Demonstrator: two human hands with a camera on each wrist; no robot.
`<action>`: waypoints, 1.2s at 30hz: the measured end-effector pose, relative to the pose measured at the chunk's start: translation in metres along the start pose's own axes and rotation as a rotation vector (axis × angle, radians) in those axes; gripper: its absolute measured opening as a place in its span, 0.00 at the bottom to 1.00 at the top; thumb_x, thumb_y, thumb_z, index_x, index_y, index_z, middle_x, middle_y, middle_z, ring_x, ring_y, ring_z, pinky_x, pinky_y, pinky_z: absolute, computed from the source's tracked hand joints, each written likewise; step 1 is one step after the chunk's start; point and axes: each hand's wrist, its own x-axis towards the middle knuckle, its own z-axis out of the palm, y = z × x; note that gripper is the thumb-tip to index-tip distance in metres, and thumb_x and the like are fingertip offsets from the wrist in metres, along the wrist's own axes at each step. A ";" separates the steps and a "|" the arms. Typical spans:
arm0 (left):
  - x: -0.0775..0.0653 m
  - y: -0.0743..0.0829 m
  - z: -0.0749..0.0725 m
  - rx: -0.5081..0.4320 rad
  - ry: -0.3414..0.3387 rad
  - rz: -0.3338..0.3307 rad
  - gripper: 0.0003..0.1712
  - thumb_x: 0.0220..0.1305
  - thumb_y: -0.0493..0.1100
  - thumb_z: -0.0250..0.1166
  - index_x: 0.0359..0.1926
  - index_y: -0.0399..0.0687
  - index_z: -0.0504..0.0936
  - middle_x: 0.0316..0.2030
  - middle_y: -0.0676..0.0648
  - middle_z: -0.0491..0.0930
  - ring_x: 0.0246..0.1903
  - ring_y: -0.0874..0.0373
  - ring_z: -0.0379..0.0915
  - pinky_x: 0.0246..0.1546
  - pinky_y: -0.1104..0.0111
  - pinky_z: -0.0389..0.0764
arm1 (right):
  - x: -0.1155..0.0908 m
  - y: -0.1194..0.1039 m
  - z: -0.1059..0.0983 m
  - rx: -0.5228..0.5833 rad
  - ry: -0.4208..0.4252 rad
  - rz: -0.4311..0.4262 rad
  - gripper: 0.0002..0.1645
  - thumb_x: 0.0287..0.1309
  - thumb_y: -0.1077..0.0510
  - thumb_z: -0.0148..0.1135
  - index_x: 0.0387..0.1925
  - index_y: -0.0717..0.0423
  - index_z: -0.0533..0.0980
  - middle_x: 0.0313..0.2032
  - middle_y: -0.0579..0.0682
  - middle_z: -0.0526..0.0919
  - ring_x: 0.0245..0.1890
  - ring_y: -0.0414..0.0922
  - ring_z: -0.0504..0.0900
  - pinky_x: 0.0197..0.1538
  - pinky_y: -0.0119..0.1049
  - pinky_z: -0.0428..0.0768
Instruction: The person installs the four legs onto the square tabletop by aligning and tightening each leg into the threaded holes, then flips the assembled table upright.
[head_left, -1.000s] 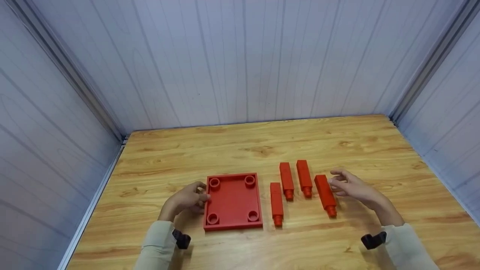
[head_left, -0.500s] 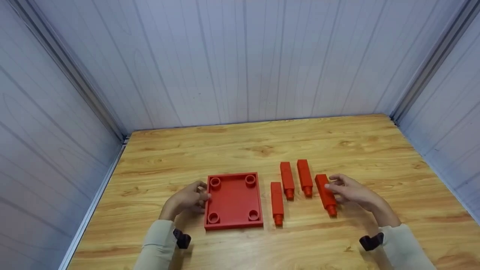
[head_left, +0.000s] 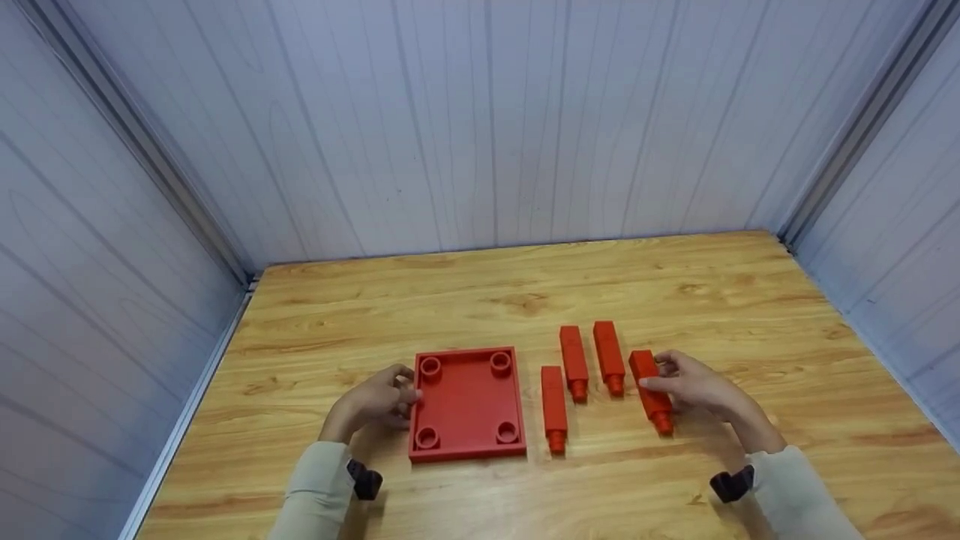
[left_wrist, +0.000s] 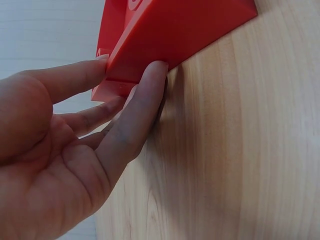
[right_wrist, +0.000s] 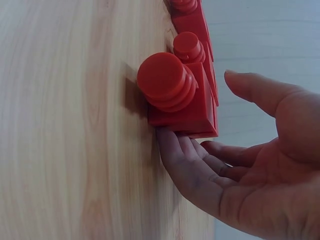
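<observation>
A red plastic square tabletop (head_left: 466,397) lies with its rim and round corner sockets facing up. My left hand (head_left: 386,396) holds its left edge, the thumb over the rim and the fingers against the outer wall (left_wrist: 165,42). To the right, a red table leg (head_left: 651,390) with a round ridged end (right_wrist: 162,80) lies on the table. My right hand (head_left: 694,386) is beside that leg, its fingers (right_wrist: 187,170) touching the right side low down. In the right wrist view the thumb stands apart from the leg, above it.
Three more red legs lie between tabletop and right hand: a near one (head_left: 553,409), a middle one (head_left: 573,362) and a far one (head_left: 608,358). Their ridged ends point towards me. White panelled walls (head_left: 487,127) enclose the wooden table (head_left: 375,300) at the back and sides.
My right hand has moved a little left and down, bringing its thumb over the rightmost leg and its fingers to the leg's side. The left hand and tabletop stay put.
</observation>
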 end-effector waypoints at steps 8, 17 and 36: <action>-0.001 0.001 0.001 -0.026 -0.021 0.010 0.22 0.68 0.38 0.57 0.59 0.38 0.63 0.35 0.41 0.75 0.29 0.54 0.75 0.34 0.59 0.84 | 0.002 -0.001 0.004 -0.125 0.035 -0.043 0.43 0.59 0.46 0.64 0.63 0.71 0.59 0.56 0.67 0.71 0.53 0.55 0.74 0.51 0.45 0.77; -0.001 0.001 0.001 -0.008 -0.007 0.008 0.21 0.68 0.38 0.58 0.59 0.39 0.64 0.34 0.41 0.75 0.30 0.53 0.75 0.34 0.59 0.84 | 0.004 0.000 0.007 -0.090 0.042 -0.045 0.41 0.59 0.52 0.65 0.62 0.73 0.58 0.52 0.67 0.73 0.47 0.51 0.78 0.46 0.41 0.80; 0.000 0.000 -0.001 -0.017 -0.009 0.000 0.21 0.67 0.38 0.59 0.59 0.40 0.65 0.36 0.41 0.74 0.31 0.52 0.74 0.33 0.60 0.84 | 0.002 0.005 0.004 -0.065 0.108 0.003 0.33 0.62 0.54 0.59 0.60 0.73 0.62 0.51 0.66 0.75 0.45 0.51 0.79 0.45 0.38 0.80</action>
